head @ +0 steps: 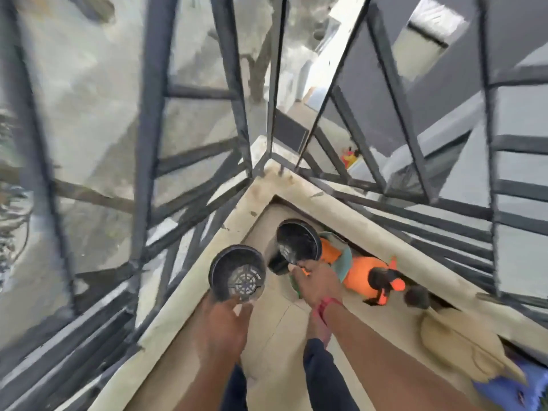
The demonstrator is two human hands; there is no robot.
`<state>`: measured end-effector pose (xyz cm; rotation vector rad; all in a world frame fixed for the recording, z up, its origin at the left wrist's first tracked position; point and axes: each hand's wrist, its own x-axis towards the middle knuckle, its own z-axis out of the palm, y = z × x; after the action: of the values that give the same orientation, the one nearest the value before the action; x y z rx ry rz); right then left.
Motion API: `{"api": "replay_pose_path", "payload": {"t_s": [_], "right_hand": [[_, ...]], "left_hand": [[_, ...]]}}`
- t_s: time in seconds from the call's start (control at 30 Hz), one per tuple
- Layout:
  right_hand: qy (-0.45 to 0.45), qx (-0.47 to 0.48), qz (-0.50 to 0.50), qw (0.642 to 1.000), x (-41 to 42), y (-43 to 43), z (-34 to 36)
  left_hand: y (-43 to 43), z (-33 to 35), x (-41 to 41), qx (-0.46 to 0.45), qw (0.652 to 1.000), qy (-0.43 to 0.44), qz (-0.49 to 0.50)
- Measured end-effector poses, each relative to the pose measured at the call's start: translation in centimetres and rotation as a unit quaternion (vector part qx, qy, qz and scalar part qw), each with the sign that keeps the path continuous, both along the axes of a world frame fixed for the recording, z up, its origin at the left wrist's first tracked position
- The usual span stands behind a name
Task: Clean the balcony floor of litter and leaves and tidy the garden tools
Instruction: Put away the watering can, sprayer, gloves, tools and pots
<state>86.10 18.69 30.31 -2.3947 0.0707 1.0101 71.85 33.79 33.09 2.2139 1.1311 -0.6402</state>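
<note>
My left hand (221, 324) grips the near rim of an empty black plastic pot (237, 272) with a grid bottom, held over the low ledge. My right hand (315, 280) holds the rim of a second black pot (298, 240) above the balcony corner, with something thin and green pinched under the fingers. A third dark pot (277, 264) stands on the floor just below it. Orange garden tools (360, 275) and a teal piece lie on the floor to the right, along the wall.
A cream ledge (231, 229) and dark metal grille (148, 143) close off the corner on both sides. A beige cloth or sack (462, 348) and a blue item (516, 387) lie at the right. My foot (317, 324) stands on the beige tiles.
</note>
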Motion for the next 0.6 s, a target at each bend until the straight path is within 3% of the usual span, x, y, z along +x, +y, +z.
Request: {"api": "replay_pose_path", "payload": {"t_s": [0.37, 0.6], "right_hand": [[-0.071, -0.066, 0.204, 0.974, 7.5, 0.4, -17.8], [-0.145, -0.149, 0.362, 0.909, 11.0, 1.8, -26.0]], "left_hand": [[-3.0, -23.6, 3.5, -0.005, 0.999, 0.027, 0.04], [-2.2, -30.9, 6.2, 0.004, 0.998, 0.027, 0.049]]}}
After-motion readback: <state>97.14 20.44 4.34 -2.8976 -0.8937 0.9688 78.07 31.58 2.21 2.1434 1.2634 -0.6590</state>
